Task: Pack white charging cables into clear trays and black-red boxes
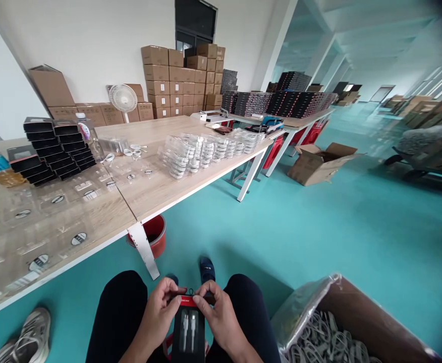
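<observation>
Many black boxes (56, 151) stand stacked at the left of the tabletop (137, 196), with clear plastic trays (62, 247) spread in front. A white fan (123, 97) stands farther back, and a red bucket (159, 236) sits on the floor (221, 222) beside a table leg (143, 247). Stacks of clear packs (206, 151) line the near edge; past them, an open carton (308, 166) lies on the floor. At lower right, a plastic-lined box (372, 312) holds loose cables (329, 338).

The left hand (158, 315) angles inward, thumb and fingers pinching; the right hand (221, 312) mirrors it. Together they hold a small black package (188, 335) by its red end, between the legs (249, 307). Its long axis runs away from the body, red end farthest, window and two white plugs (185, 327) facing up.
</observation>
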Action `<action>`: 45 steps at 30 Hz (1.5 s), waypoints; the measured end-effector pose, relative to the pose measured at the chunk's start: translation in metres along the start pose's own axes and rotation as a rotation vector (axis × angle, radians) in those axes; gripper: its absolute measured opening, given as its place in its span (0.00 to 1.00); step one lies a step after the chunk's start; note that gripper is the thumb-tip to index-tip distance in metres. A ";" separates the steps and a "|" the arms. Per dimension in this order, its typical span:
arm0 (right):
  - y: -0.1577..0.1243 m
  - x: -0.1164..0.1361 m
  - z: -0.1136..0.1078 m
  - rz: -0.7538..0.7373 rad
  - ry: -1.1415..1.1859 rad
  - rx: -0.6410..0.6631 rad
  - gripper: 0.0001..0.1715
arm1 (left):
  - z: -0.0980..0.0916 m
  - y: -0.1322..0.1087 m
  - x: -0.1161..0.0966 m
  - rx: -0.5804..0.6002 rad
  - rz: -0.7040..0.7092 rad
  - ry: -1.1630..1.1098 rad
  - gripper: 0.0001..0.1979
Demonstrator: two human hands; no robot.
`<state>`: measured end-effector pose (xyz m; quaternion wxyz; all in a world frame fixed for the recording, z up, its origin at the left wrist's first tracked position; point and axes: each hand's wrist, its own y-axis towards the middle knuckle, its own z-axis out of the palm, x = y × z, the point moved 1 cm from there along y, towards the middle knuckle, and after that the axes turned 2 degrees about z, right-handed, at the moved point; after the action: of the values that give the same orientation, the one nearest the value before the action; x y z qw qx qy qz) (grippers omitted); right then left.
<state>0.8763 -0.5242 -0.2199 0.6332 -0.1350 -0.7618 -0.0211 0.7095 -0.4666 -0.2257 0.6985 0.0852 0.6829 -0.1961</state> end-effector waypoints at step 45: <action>0.005 0.039 -0.004 0.059 0.549 0.024 0.20 | 0.019 -0.019 -0.071 0.088 -0.236 -0.242 0.21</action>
<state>0.8748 -0.5133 -0.1822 0.8178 -0.1388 -0.5577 -0.0297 0.7209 -0.4797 -0.1515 0.7433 0.0108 0.5900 -0.3151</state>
